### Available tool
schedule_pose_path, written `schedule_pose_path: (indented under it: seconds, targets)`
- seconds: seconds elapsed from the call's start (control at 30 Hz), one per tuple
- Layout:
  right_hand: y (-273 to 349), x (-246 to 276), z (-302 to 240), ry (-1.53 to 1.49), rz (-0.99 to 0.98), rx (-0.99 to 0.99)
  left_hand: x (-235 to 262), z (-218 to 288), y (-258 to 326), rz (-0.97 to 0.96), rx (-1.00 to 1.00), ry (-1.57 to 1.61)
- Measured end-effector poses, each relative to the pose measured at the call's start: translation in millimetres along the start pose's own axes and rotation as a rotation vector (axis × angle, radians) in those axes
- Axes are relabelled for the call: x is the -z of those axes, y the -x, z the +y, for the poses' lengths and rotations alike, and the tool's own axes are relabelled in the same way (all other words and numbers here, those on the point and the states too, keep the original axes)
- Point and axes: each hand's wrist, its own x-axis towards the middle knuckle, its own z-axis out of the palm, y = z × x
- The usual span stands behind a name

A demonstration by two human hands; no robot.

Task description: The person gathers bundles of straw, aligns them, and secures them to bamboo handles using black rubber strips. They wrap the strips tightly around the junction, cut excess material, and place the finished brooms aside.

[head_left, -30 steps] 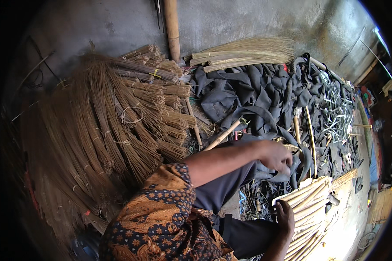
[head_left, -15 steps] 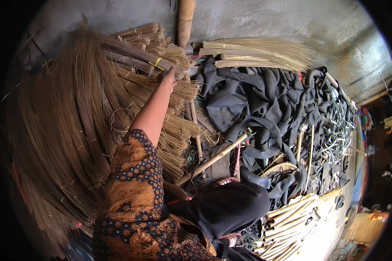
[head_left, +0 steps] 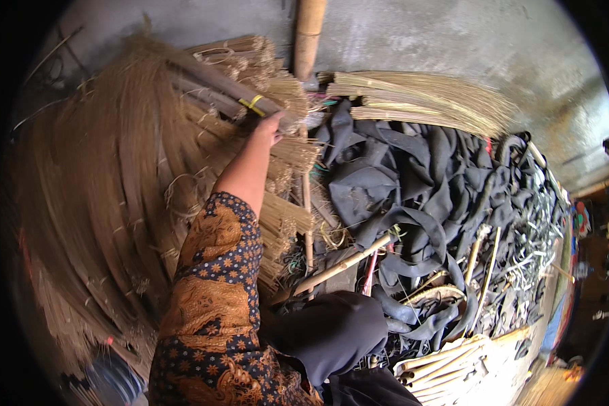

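Observation:
My left hand [head_left: 267,128], on an arm in a brown patterned sleeve, reaches up and forward and closes on the end of a bundle of thin brown broom sticks [head_left: 210,81]. A yellow tie [head_left: 252,105] binds that bundle just beside my fingers. The bundle lies on top of a large heap of similar stick bundles [head_left: 101,203] that fills the left side. My right hand is out of view.
A bamboo pole [head_left: 308,34] stands against the grey wall. A loose sheaf of pale sticks [head_left: 419,101] lies above a pile of black rubber strips [head_left: 413,183]. A wooden stick [head_left: 345,260], my dark-clothed knee [head_left: 331,331], pale flat slats [head_left: 446,369] and tangled wire pieces [head_left: 534,230] lie to the right.
My left arm swung from the black pile on the right up to the stick heap and closed on the tied bundle. My right hand dropped out of view.

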Motion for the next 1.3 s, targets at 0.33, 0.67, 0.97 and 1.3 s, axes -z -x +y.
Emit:
schedule_pose_path:
  seconds: [0.33,0.67,0.97,1.3]
  targets:
    - [-87,3,-32,0.080,-0.145,0.077,25,79,122,-0.074,-0.264,0.599]
    - [-124,-31,-81,0.103,-0.166,0.319,243,-5,315,0.271,-0.652,0.086]
    - [-115,-61,-169,0.211,-0.133,0.605,467,-79,441,1.189,-0.376,-0.871]
    - [-29,-23,-199,0.256,0.010,0.738,289,-38,315,0.773,-0.498,-1.222]
